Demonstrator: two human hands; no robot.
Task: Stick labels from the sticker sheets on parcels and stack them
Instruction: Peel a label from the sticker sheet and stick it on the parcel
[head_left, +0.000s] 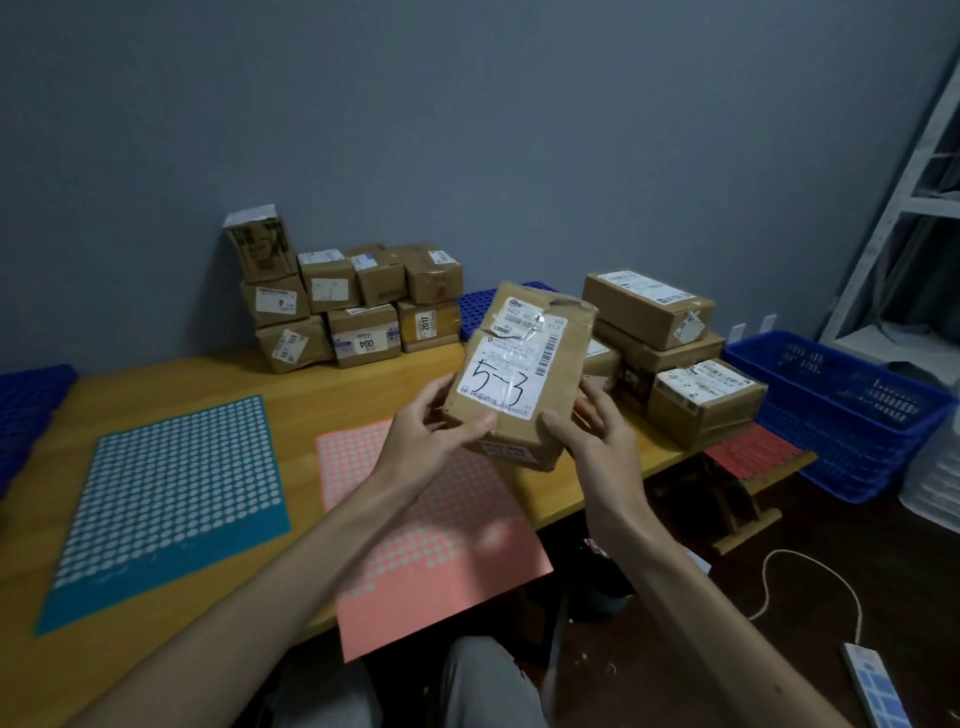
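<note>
A parcel (519, 374) is gripped by left hand (431, 431) and right hand (587, 431), fingers closed on its sides; stacked boxes (353, 306) are seen behind, others (675, 358) apparently left.

Two bare forearms come in from the bottom edge, no sleeves, no watch, no rings or bands visible on either wrist. Slim left hand (431, 431) and slim right hand (597, 436), both w/ long thin fingers, short plain nails (no polish that shows). Below, betw. the arms, grey fabric trousers (483, 686) cover both knees; fabric looks smooth, no pattern.
</note>
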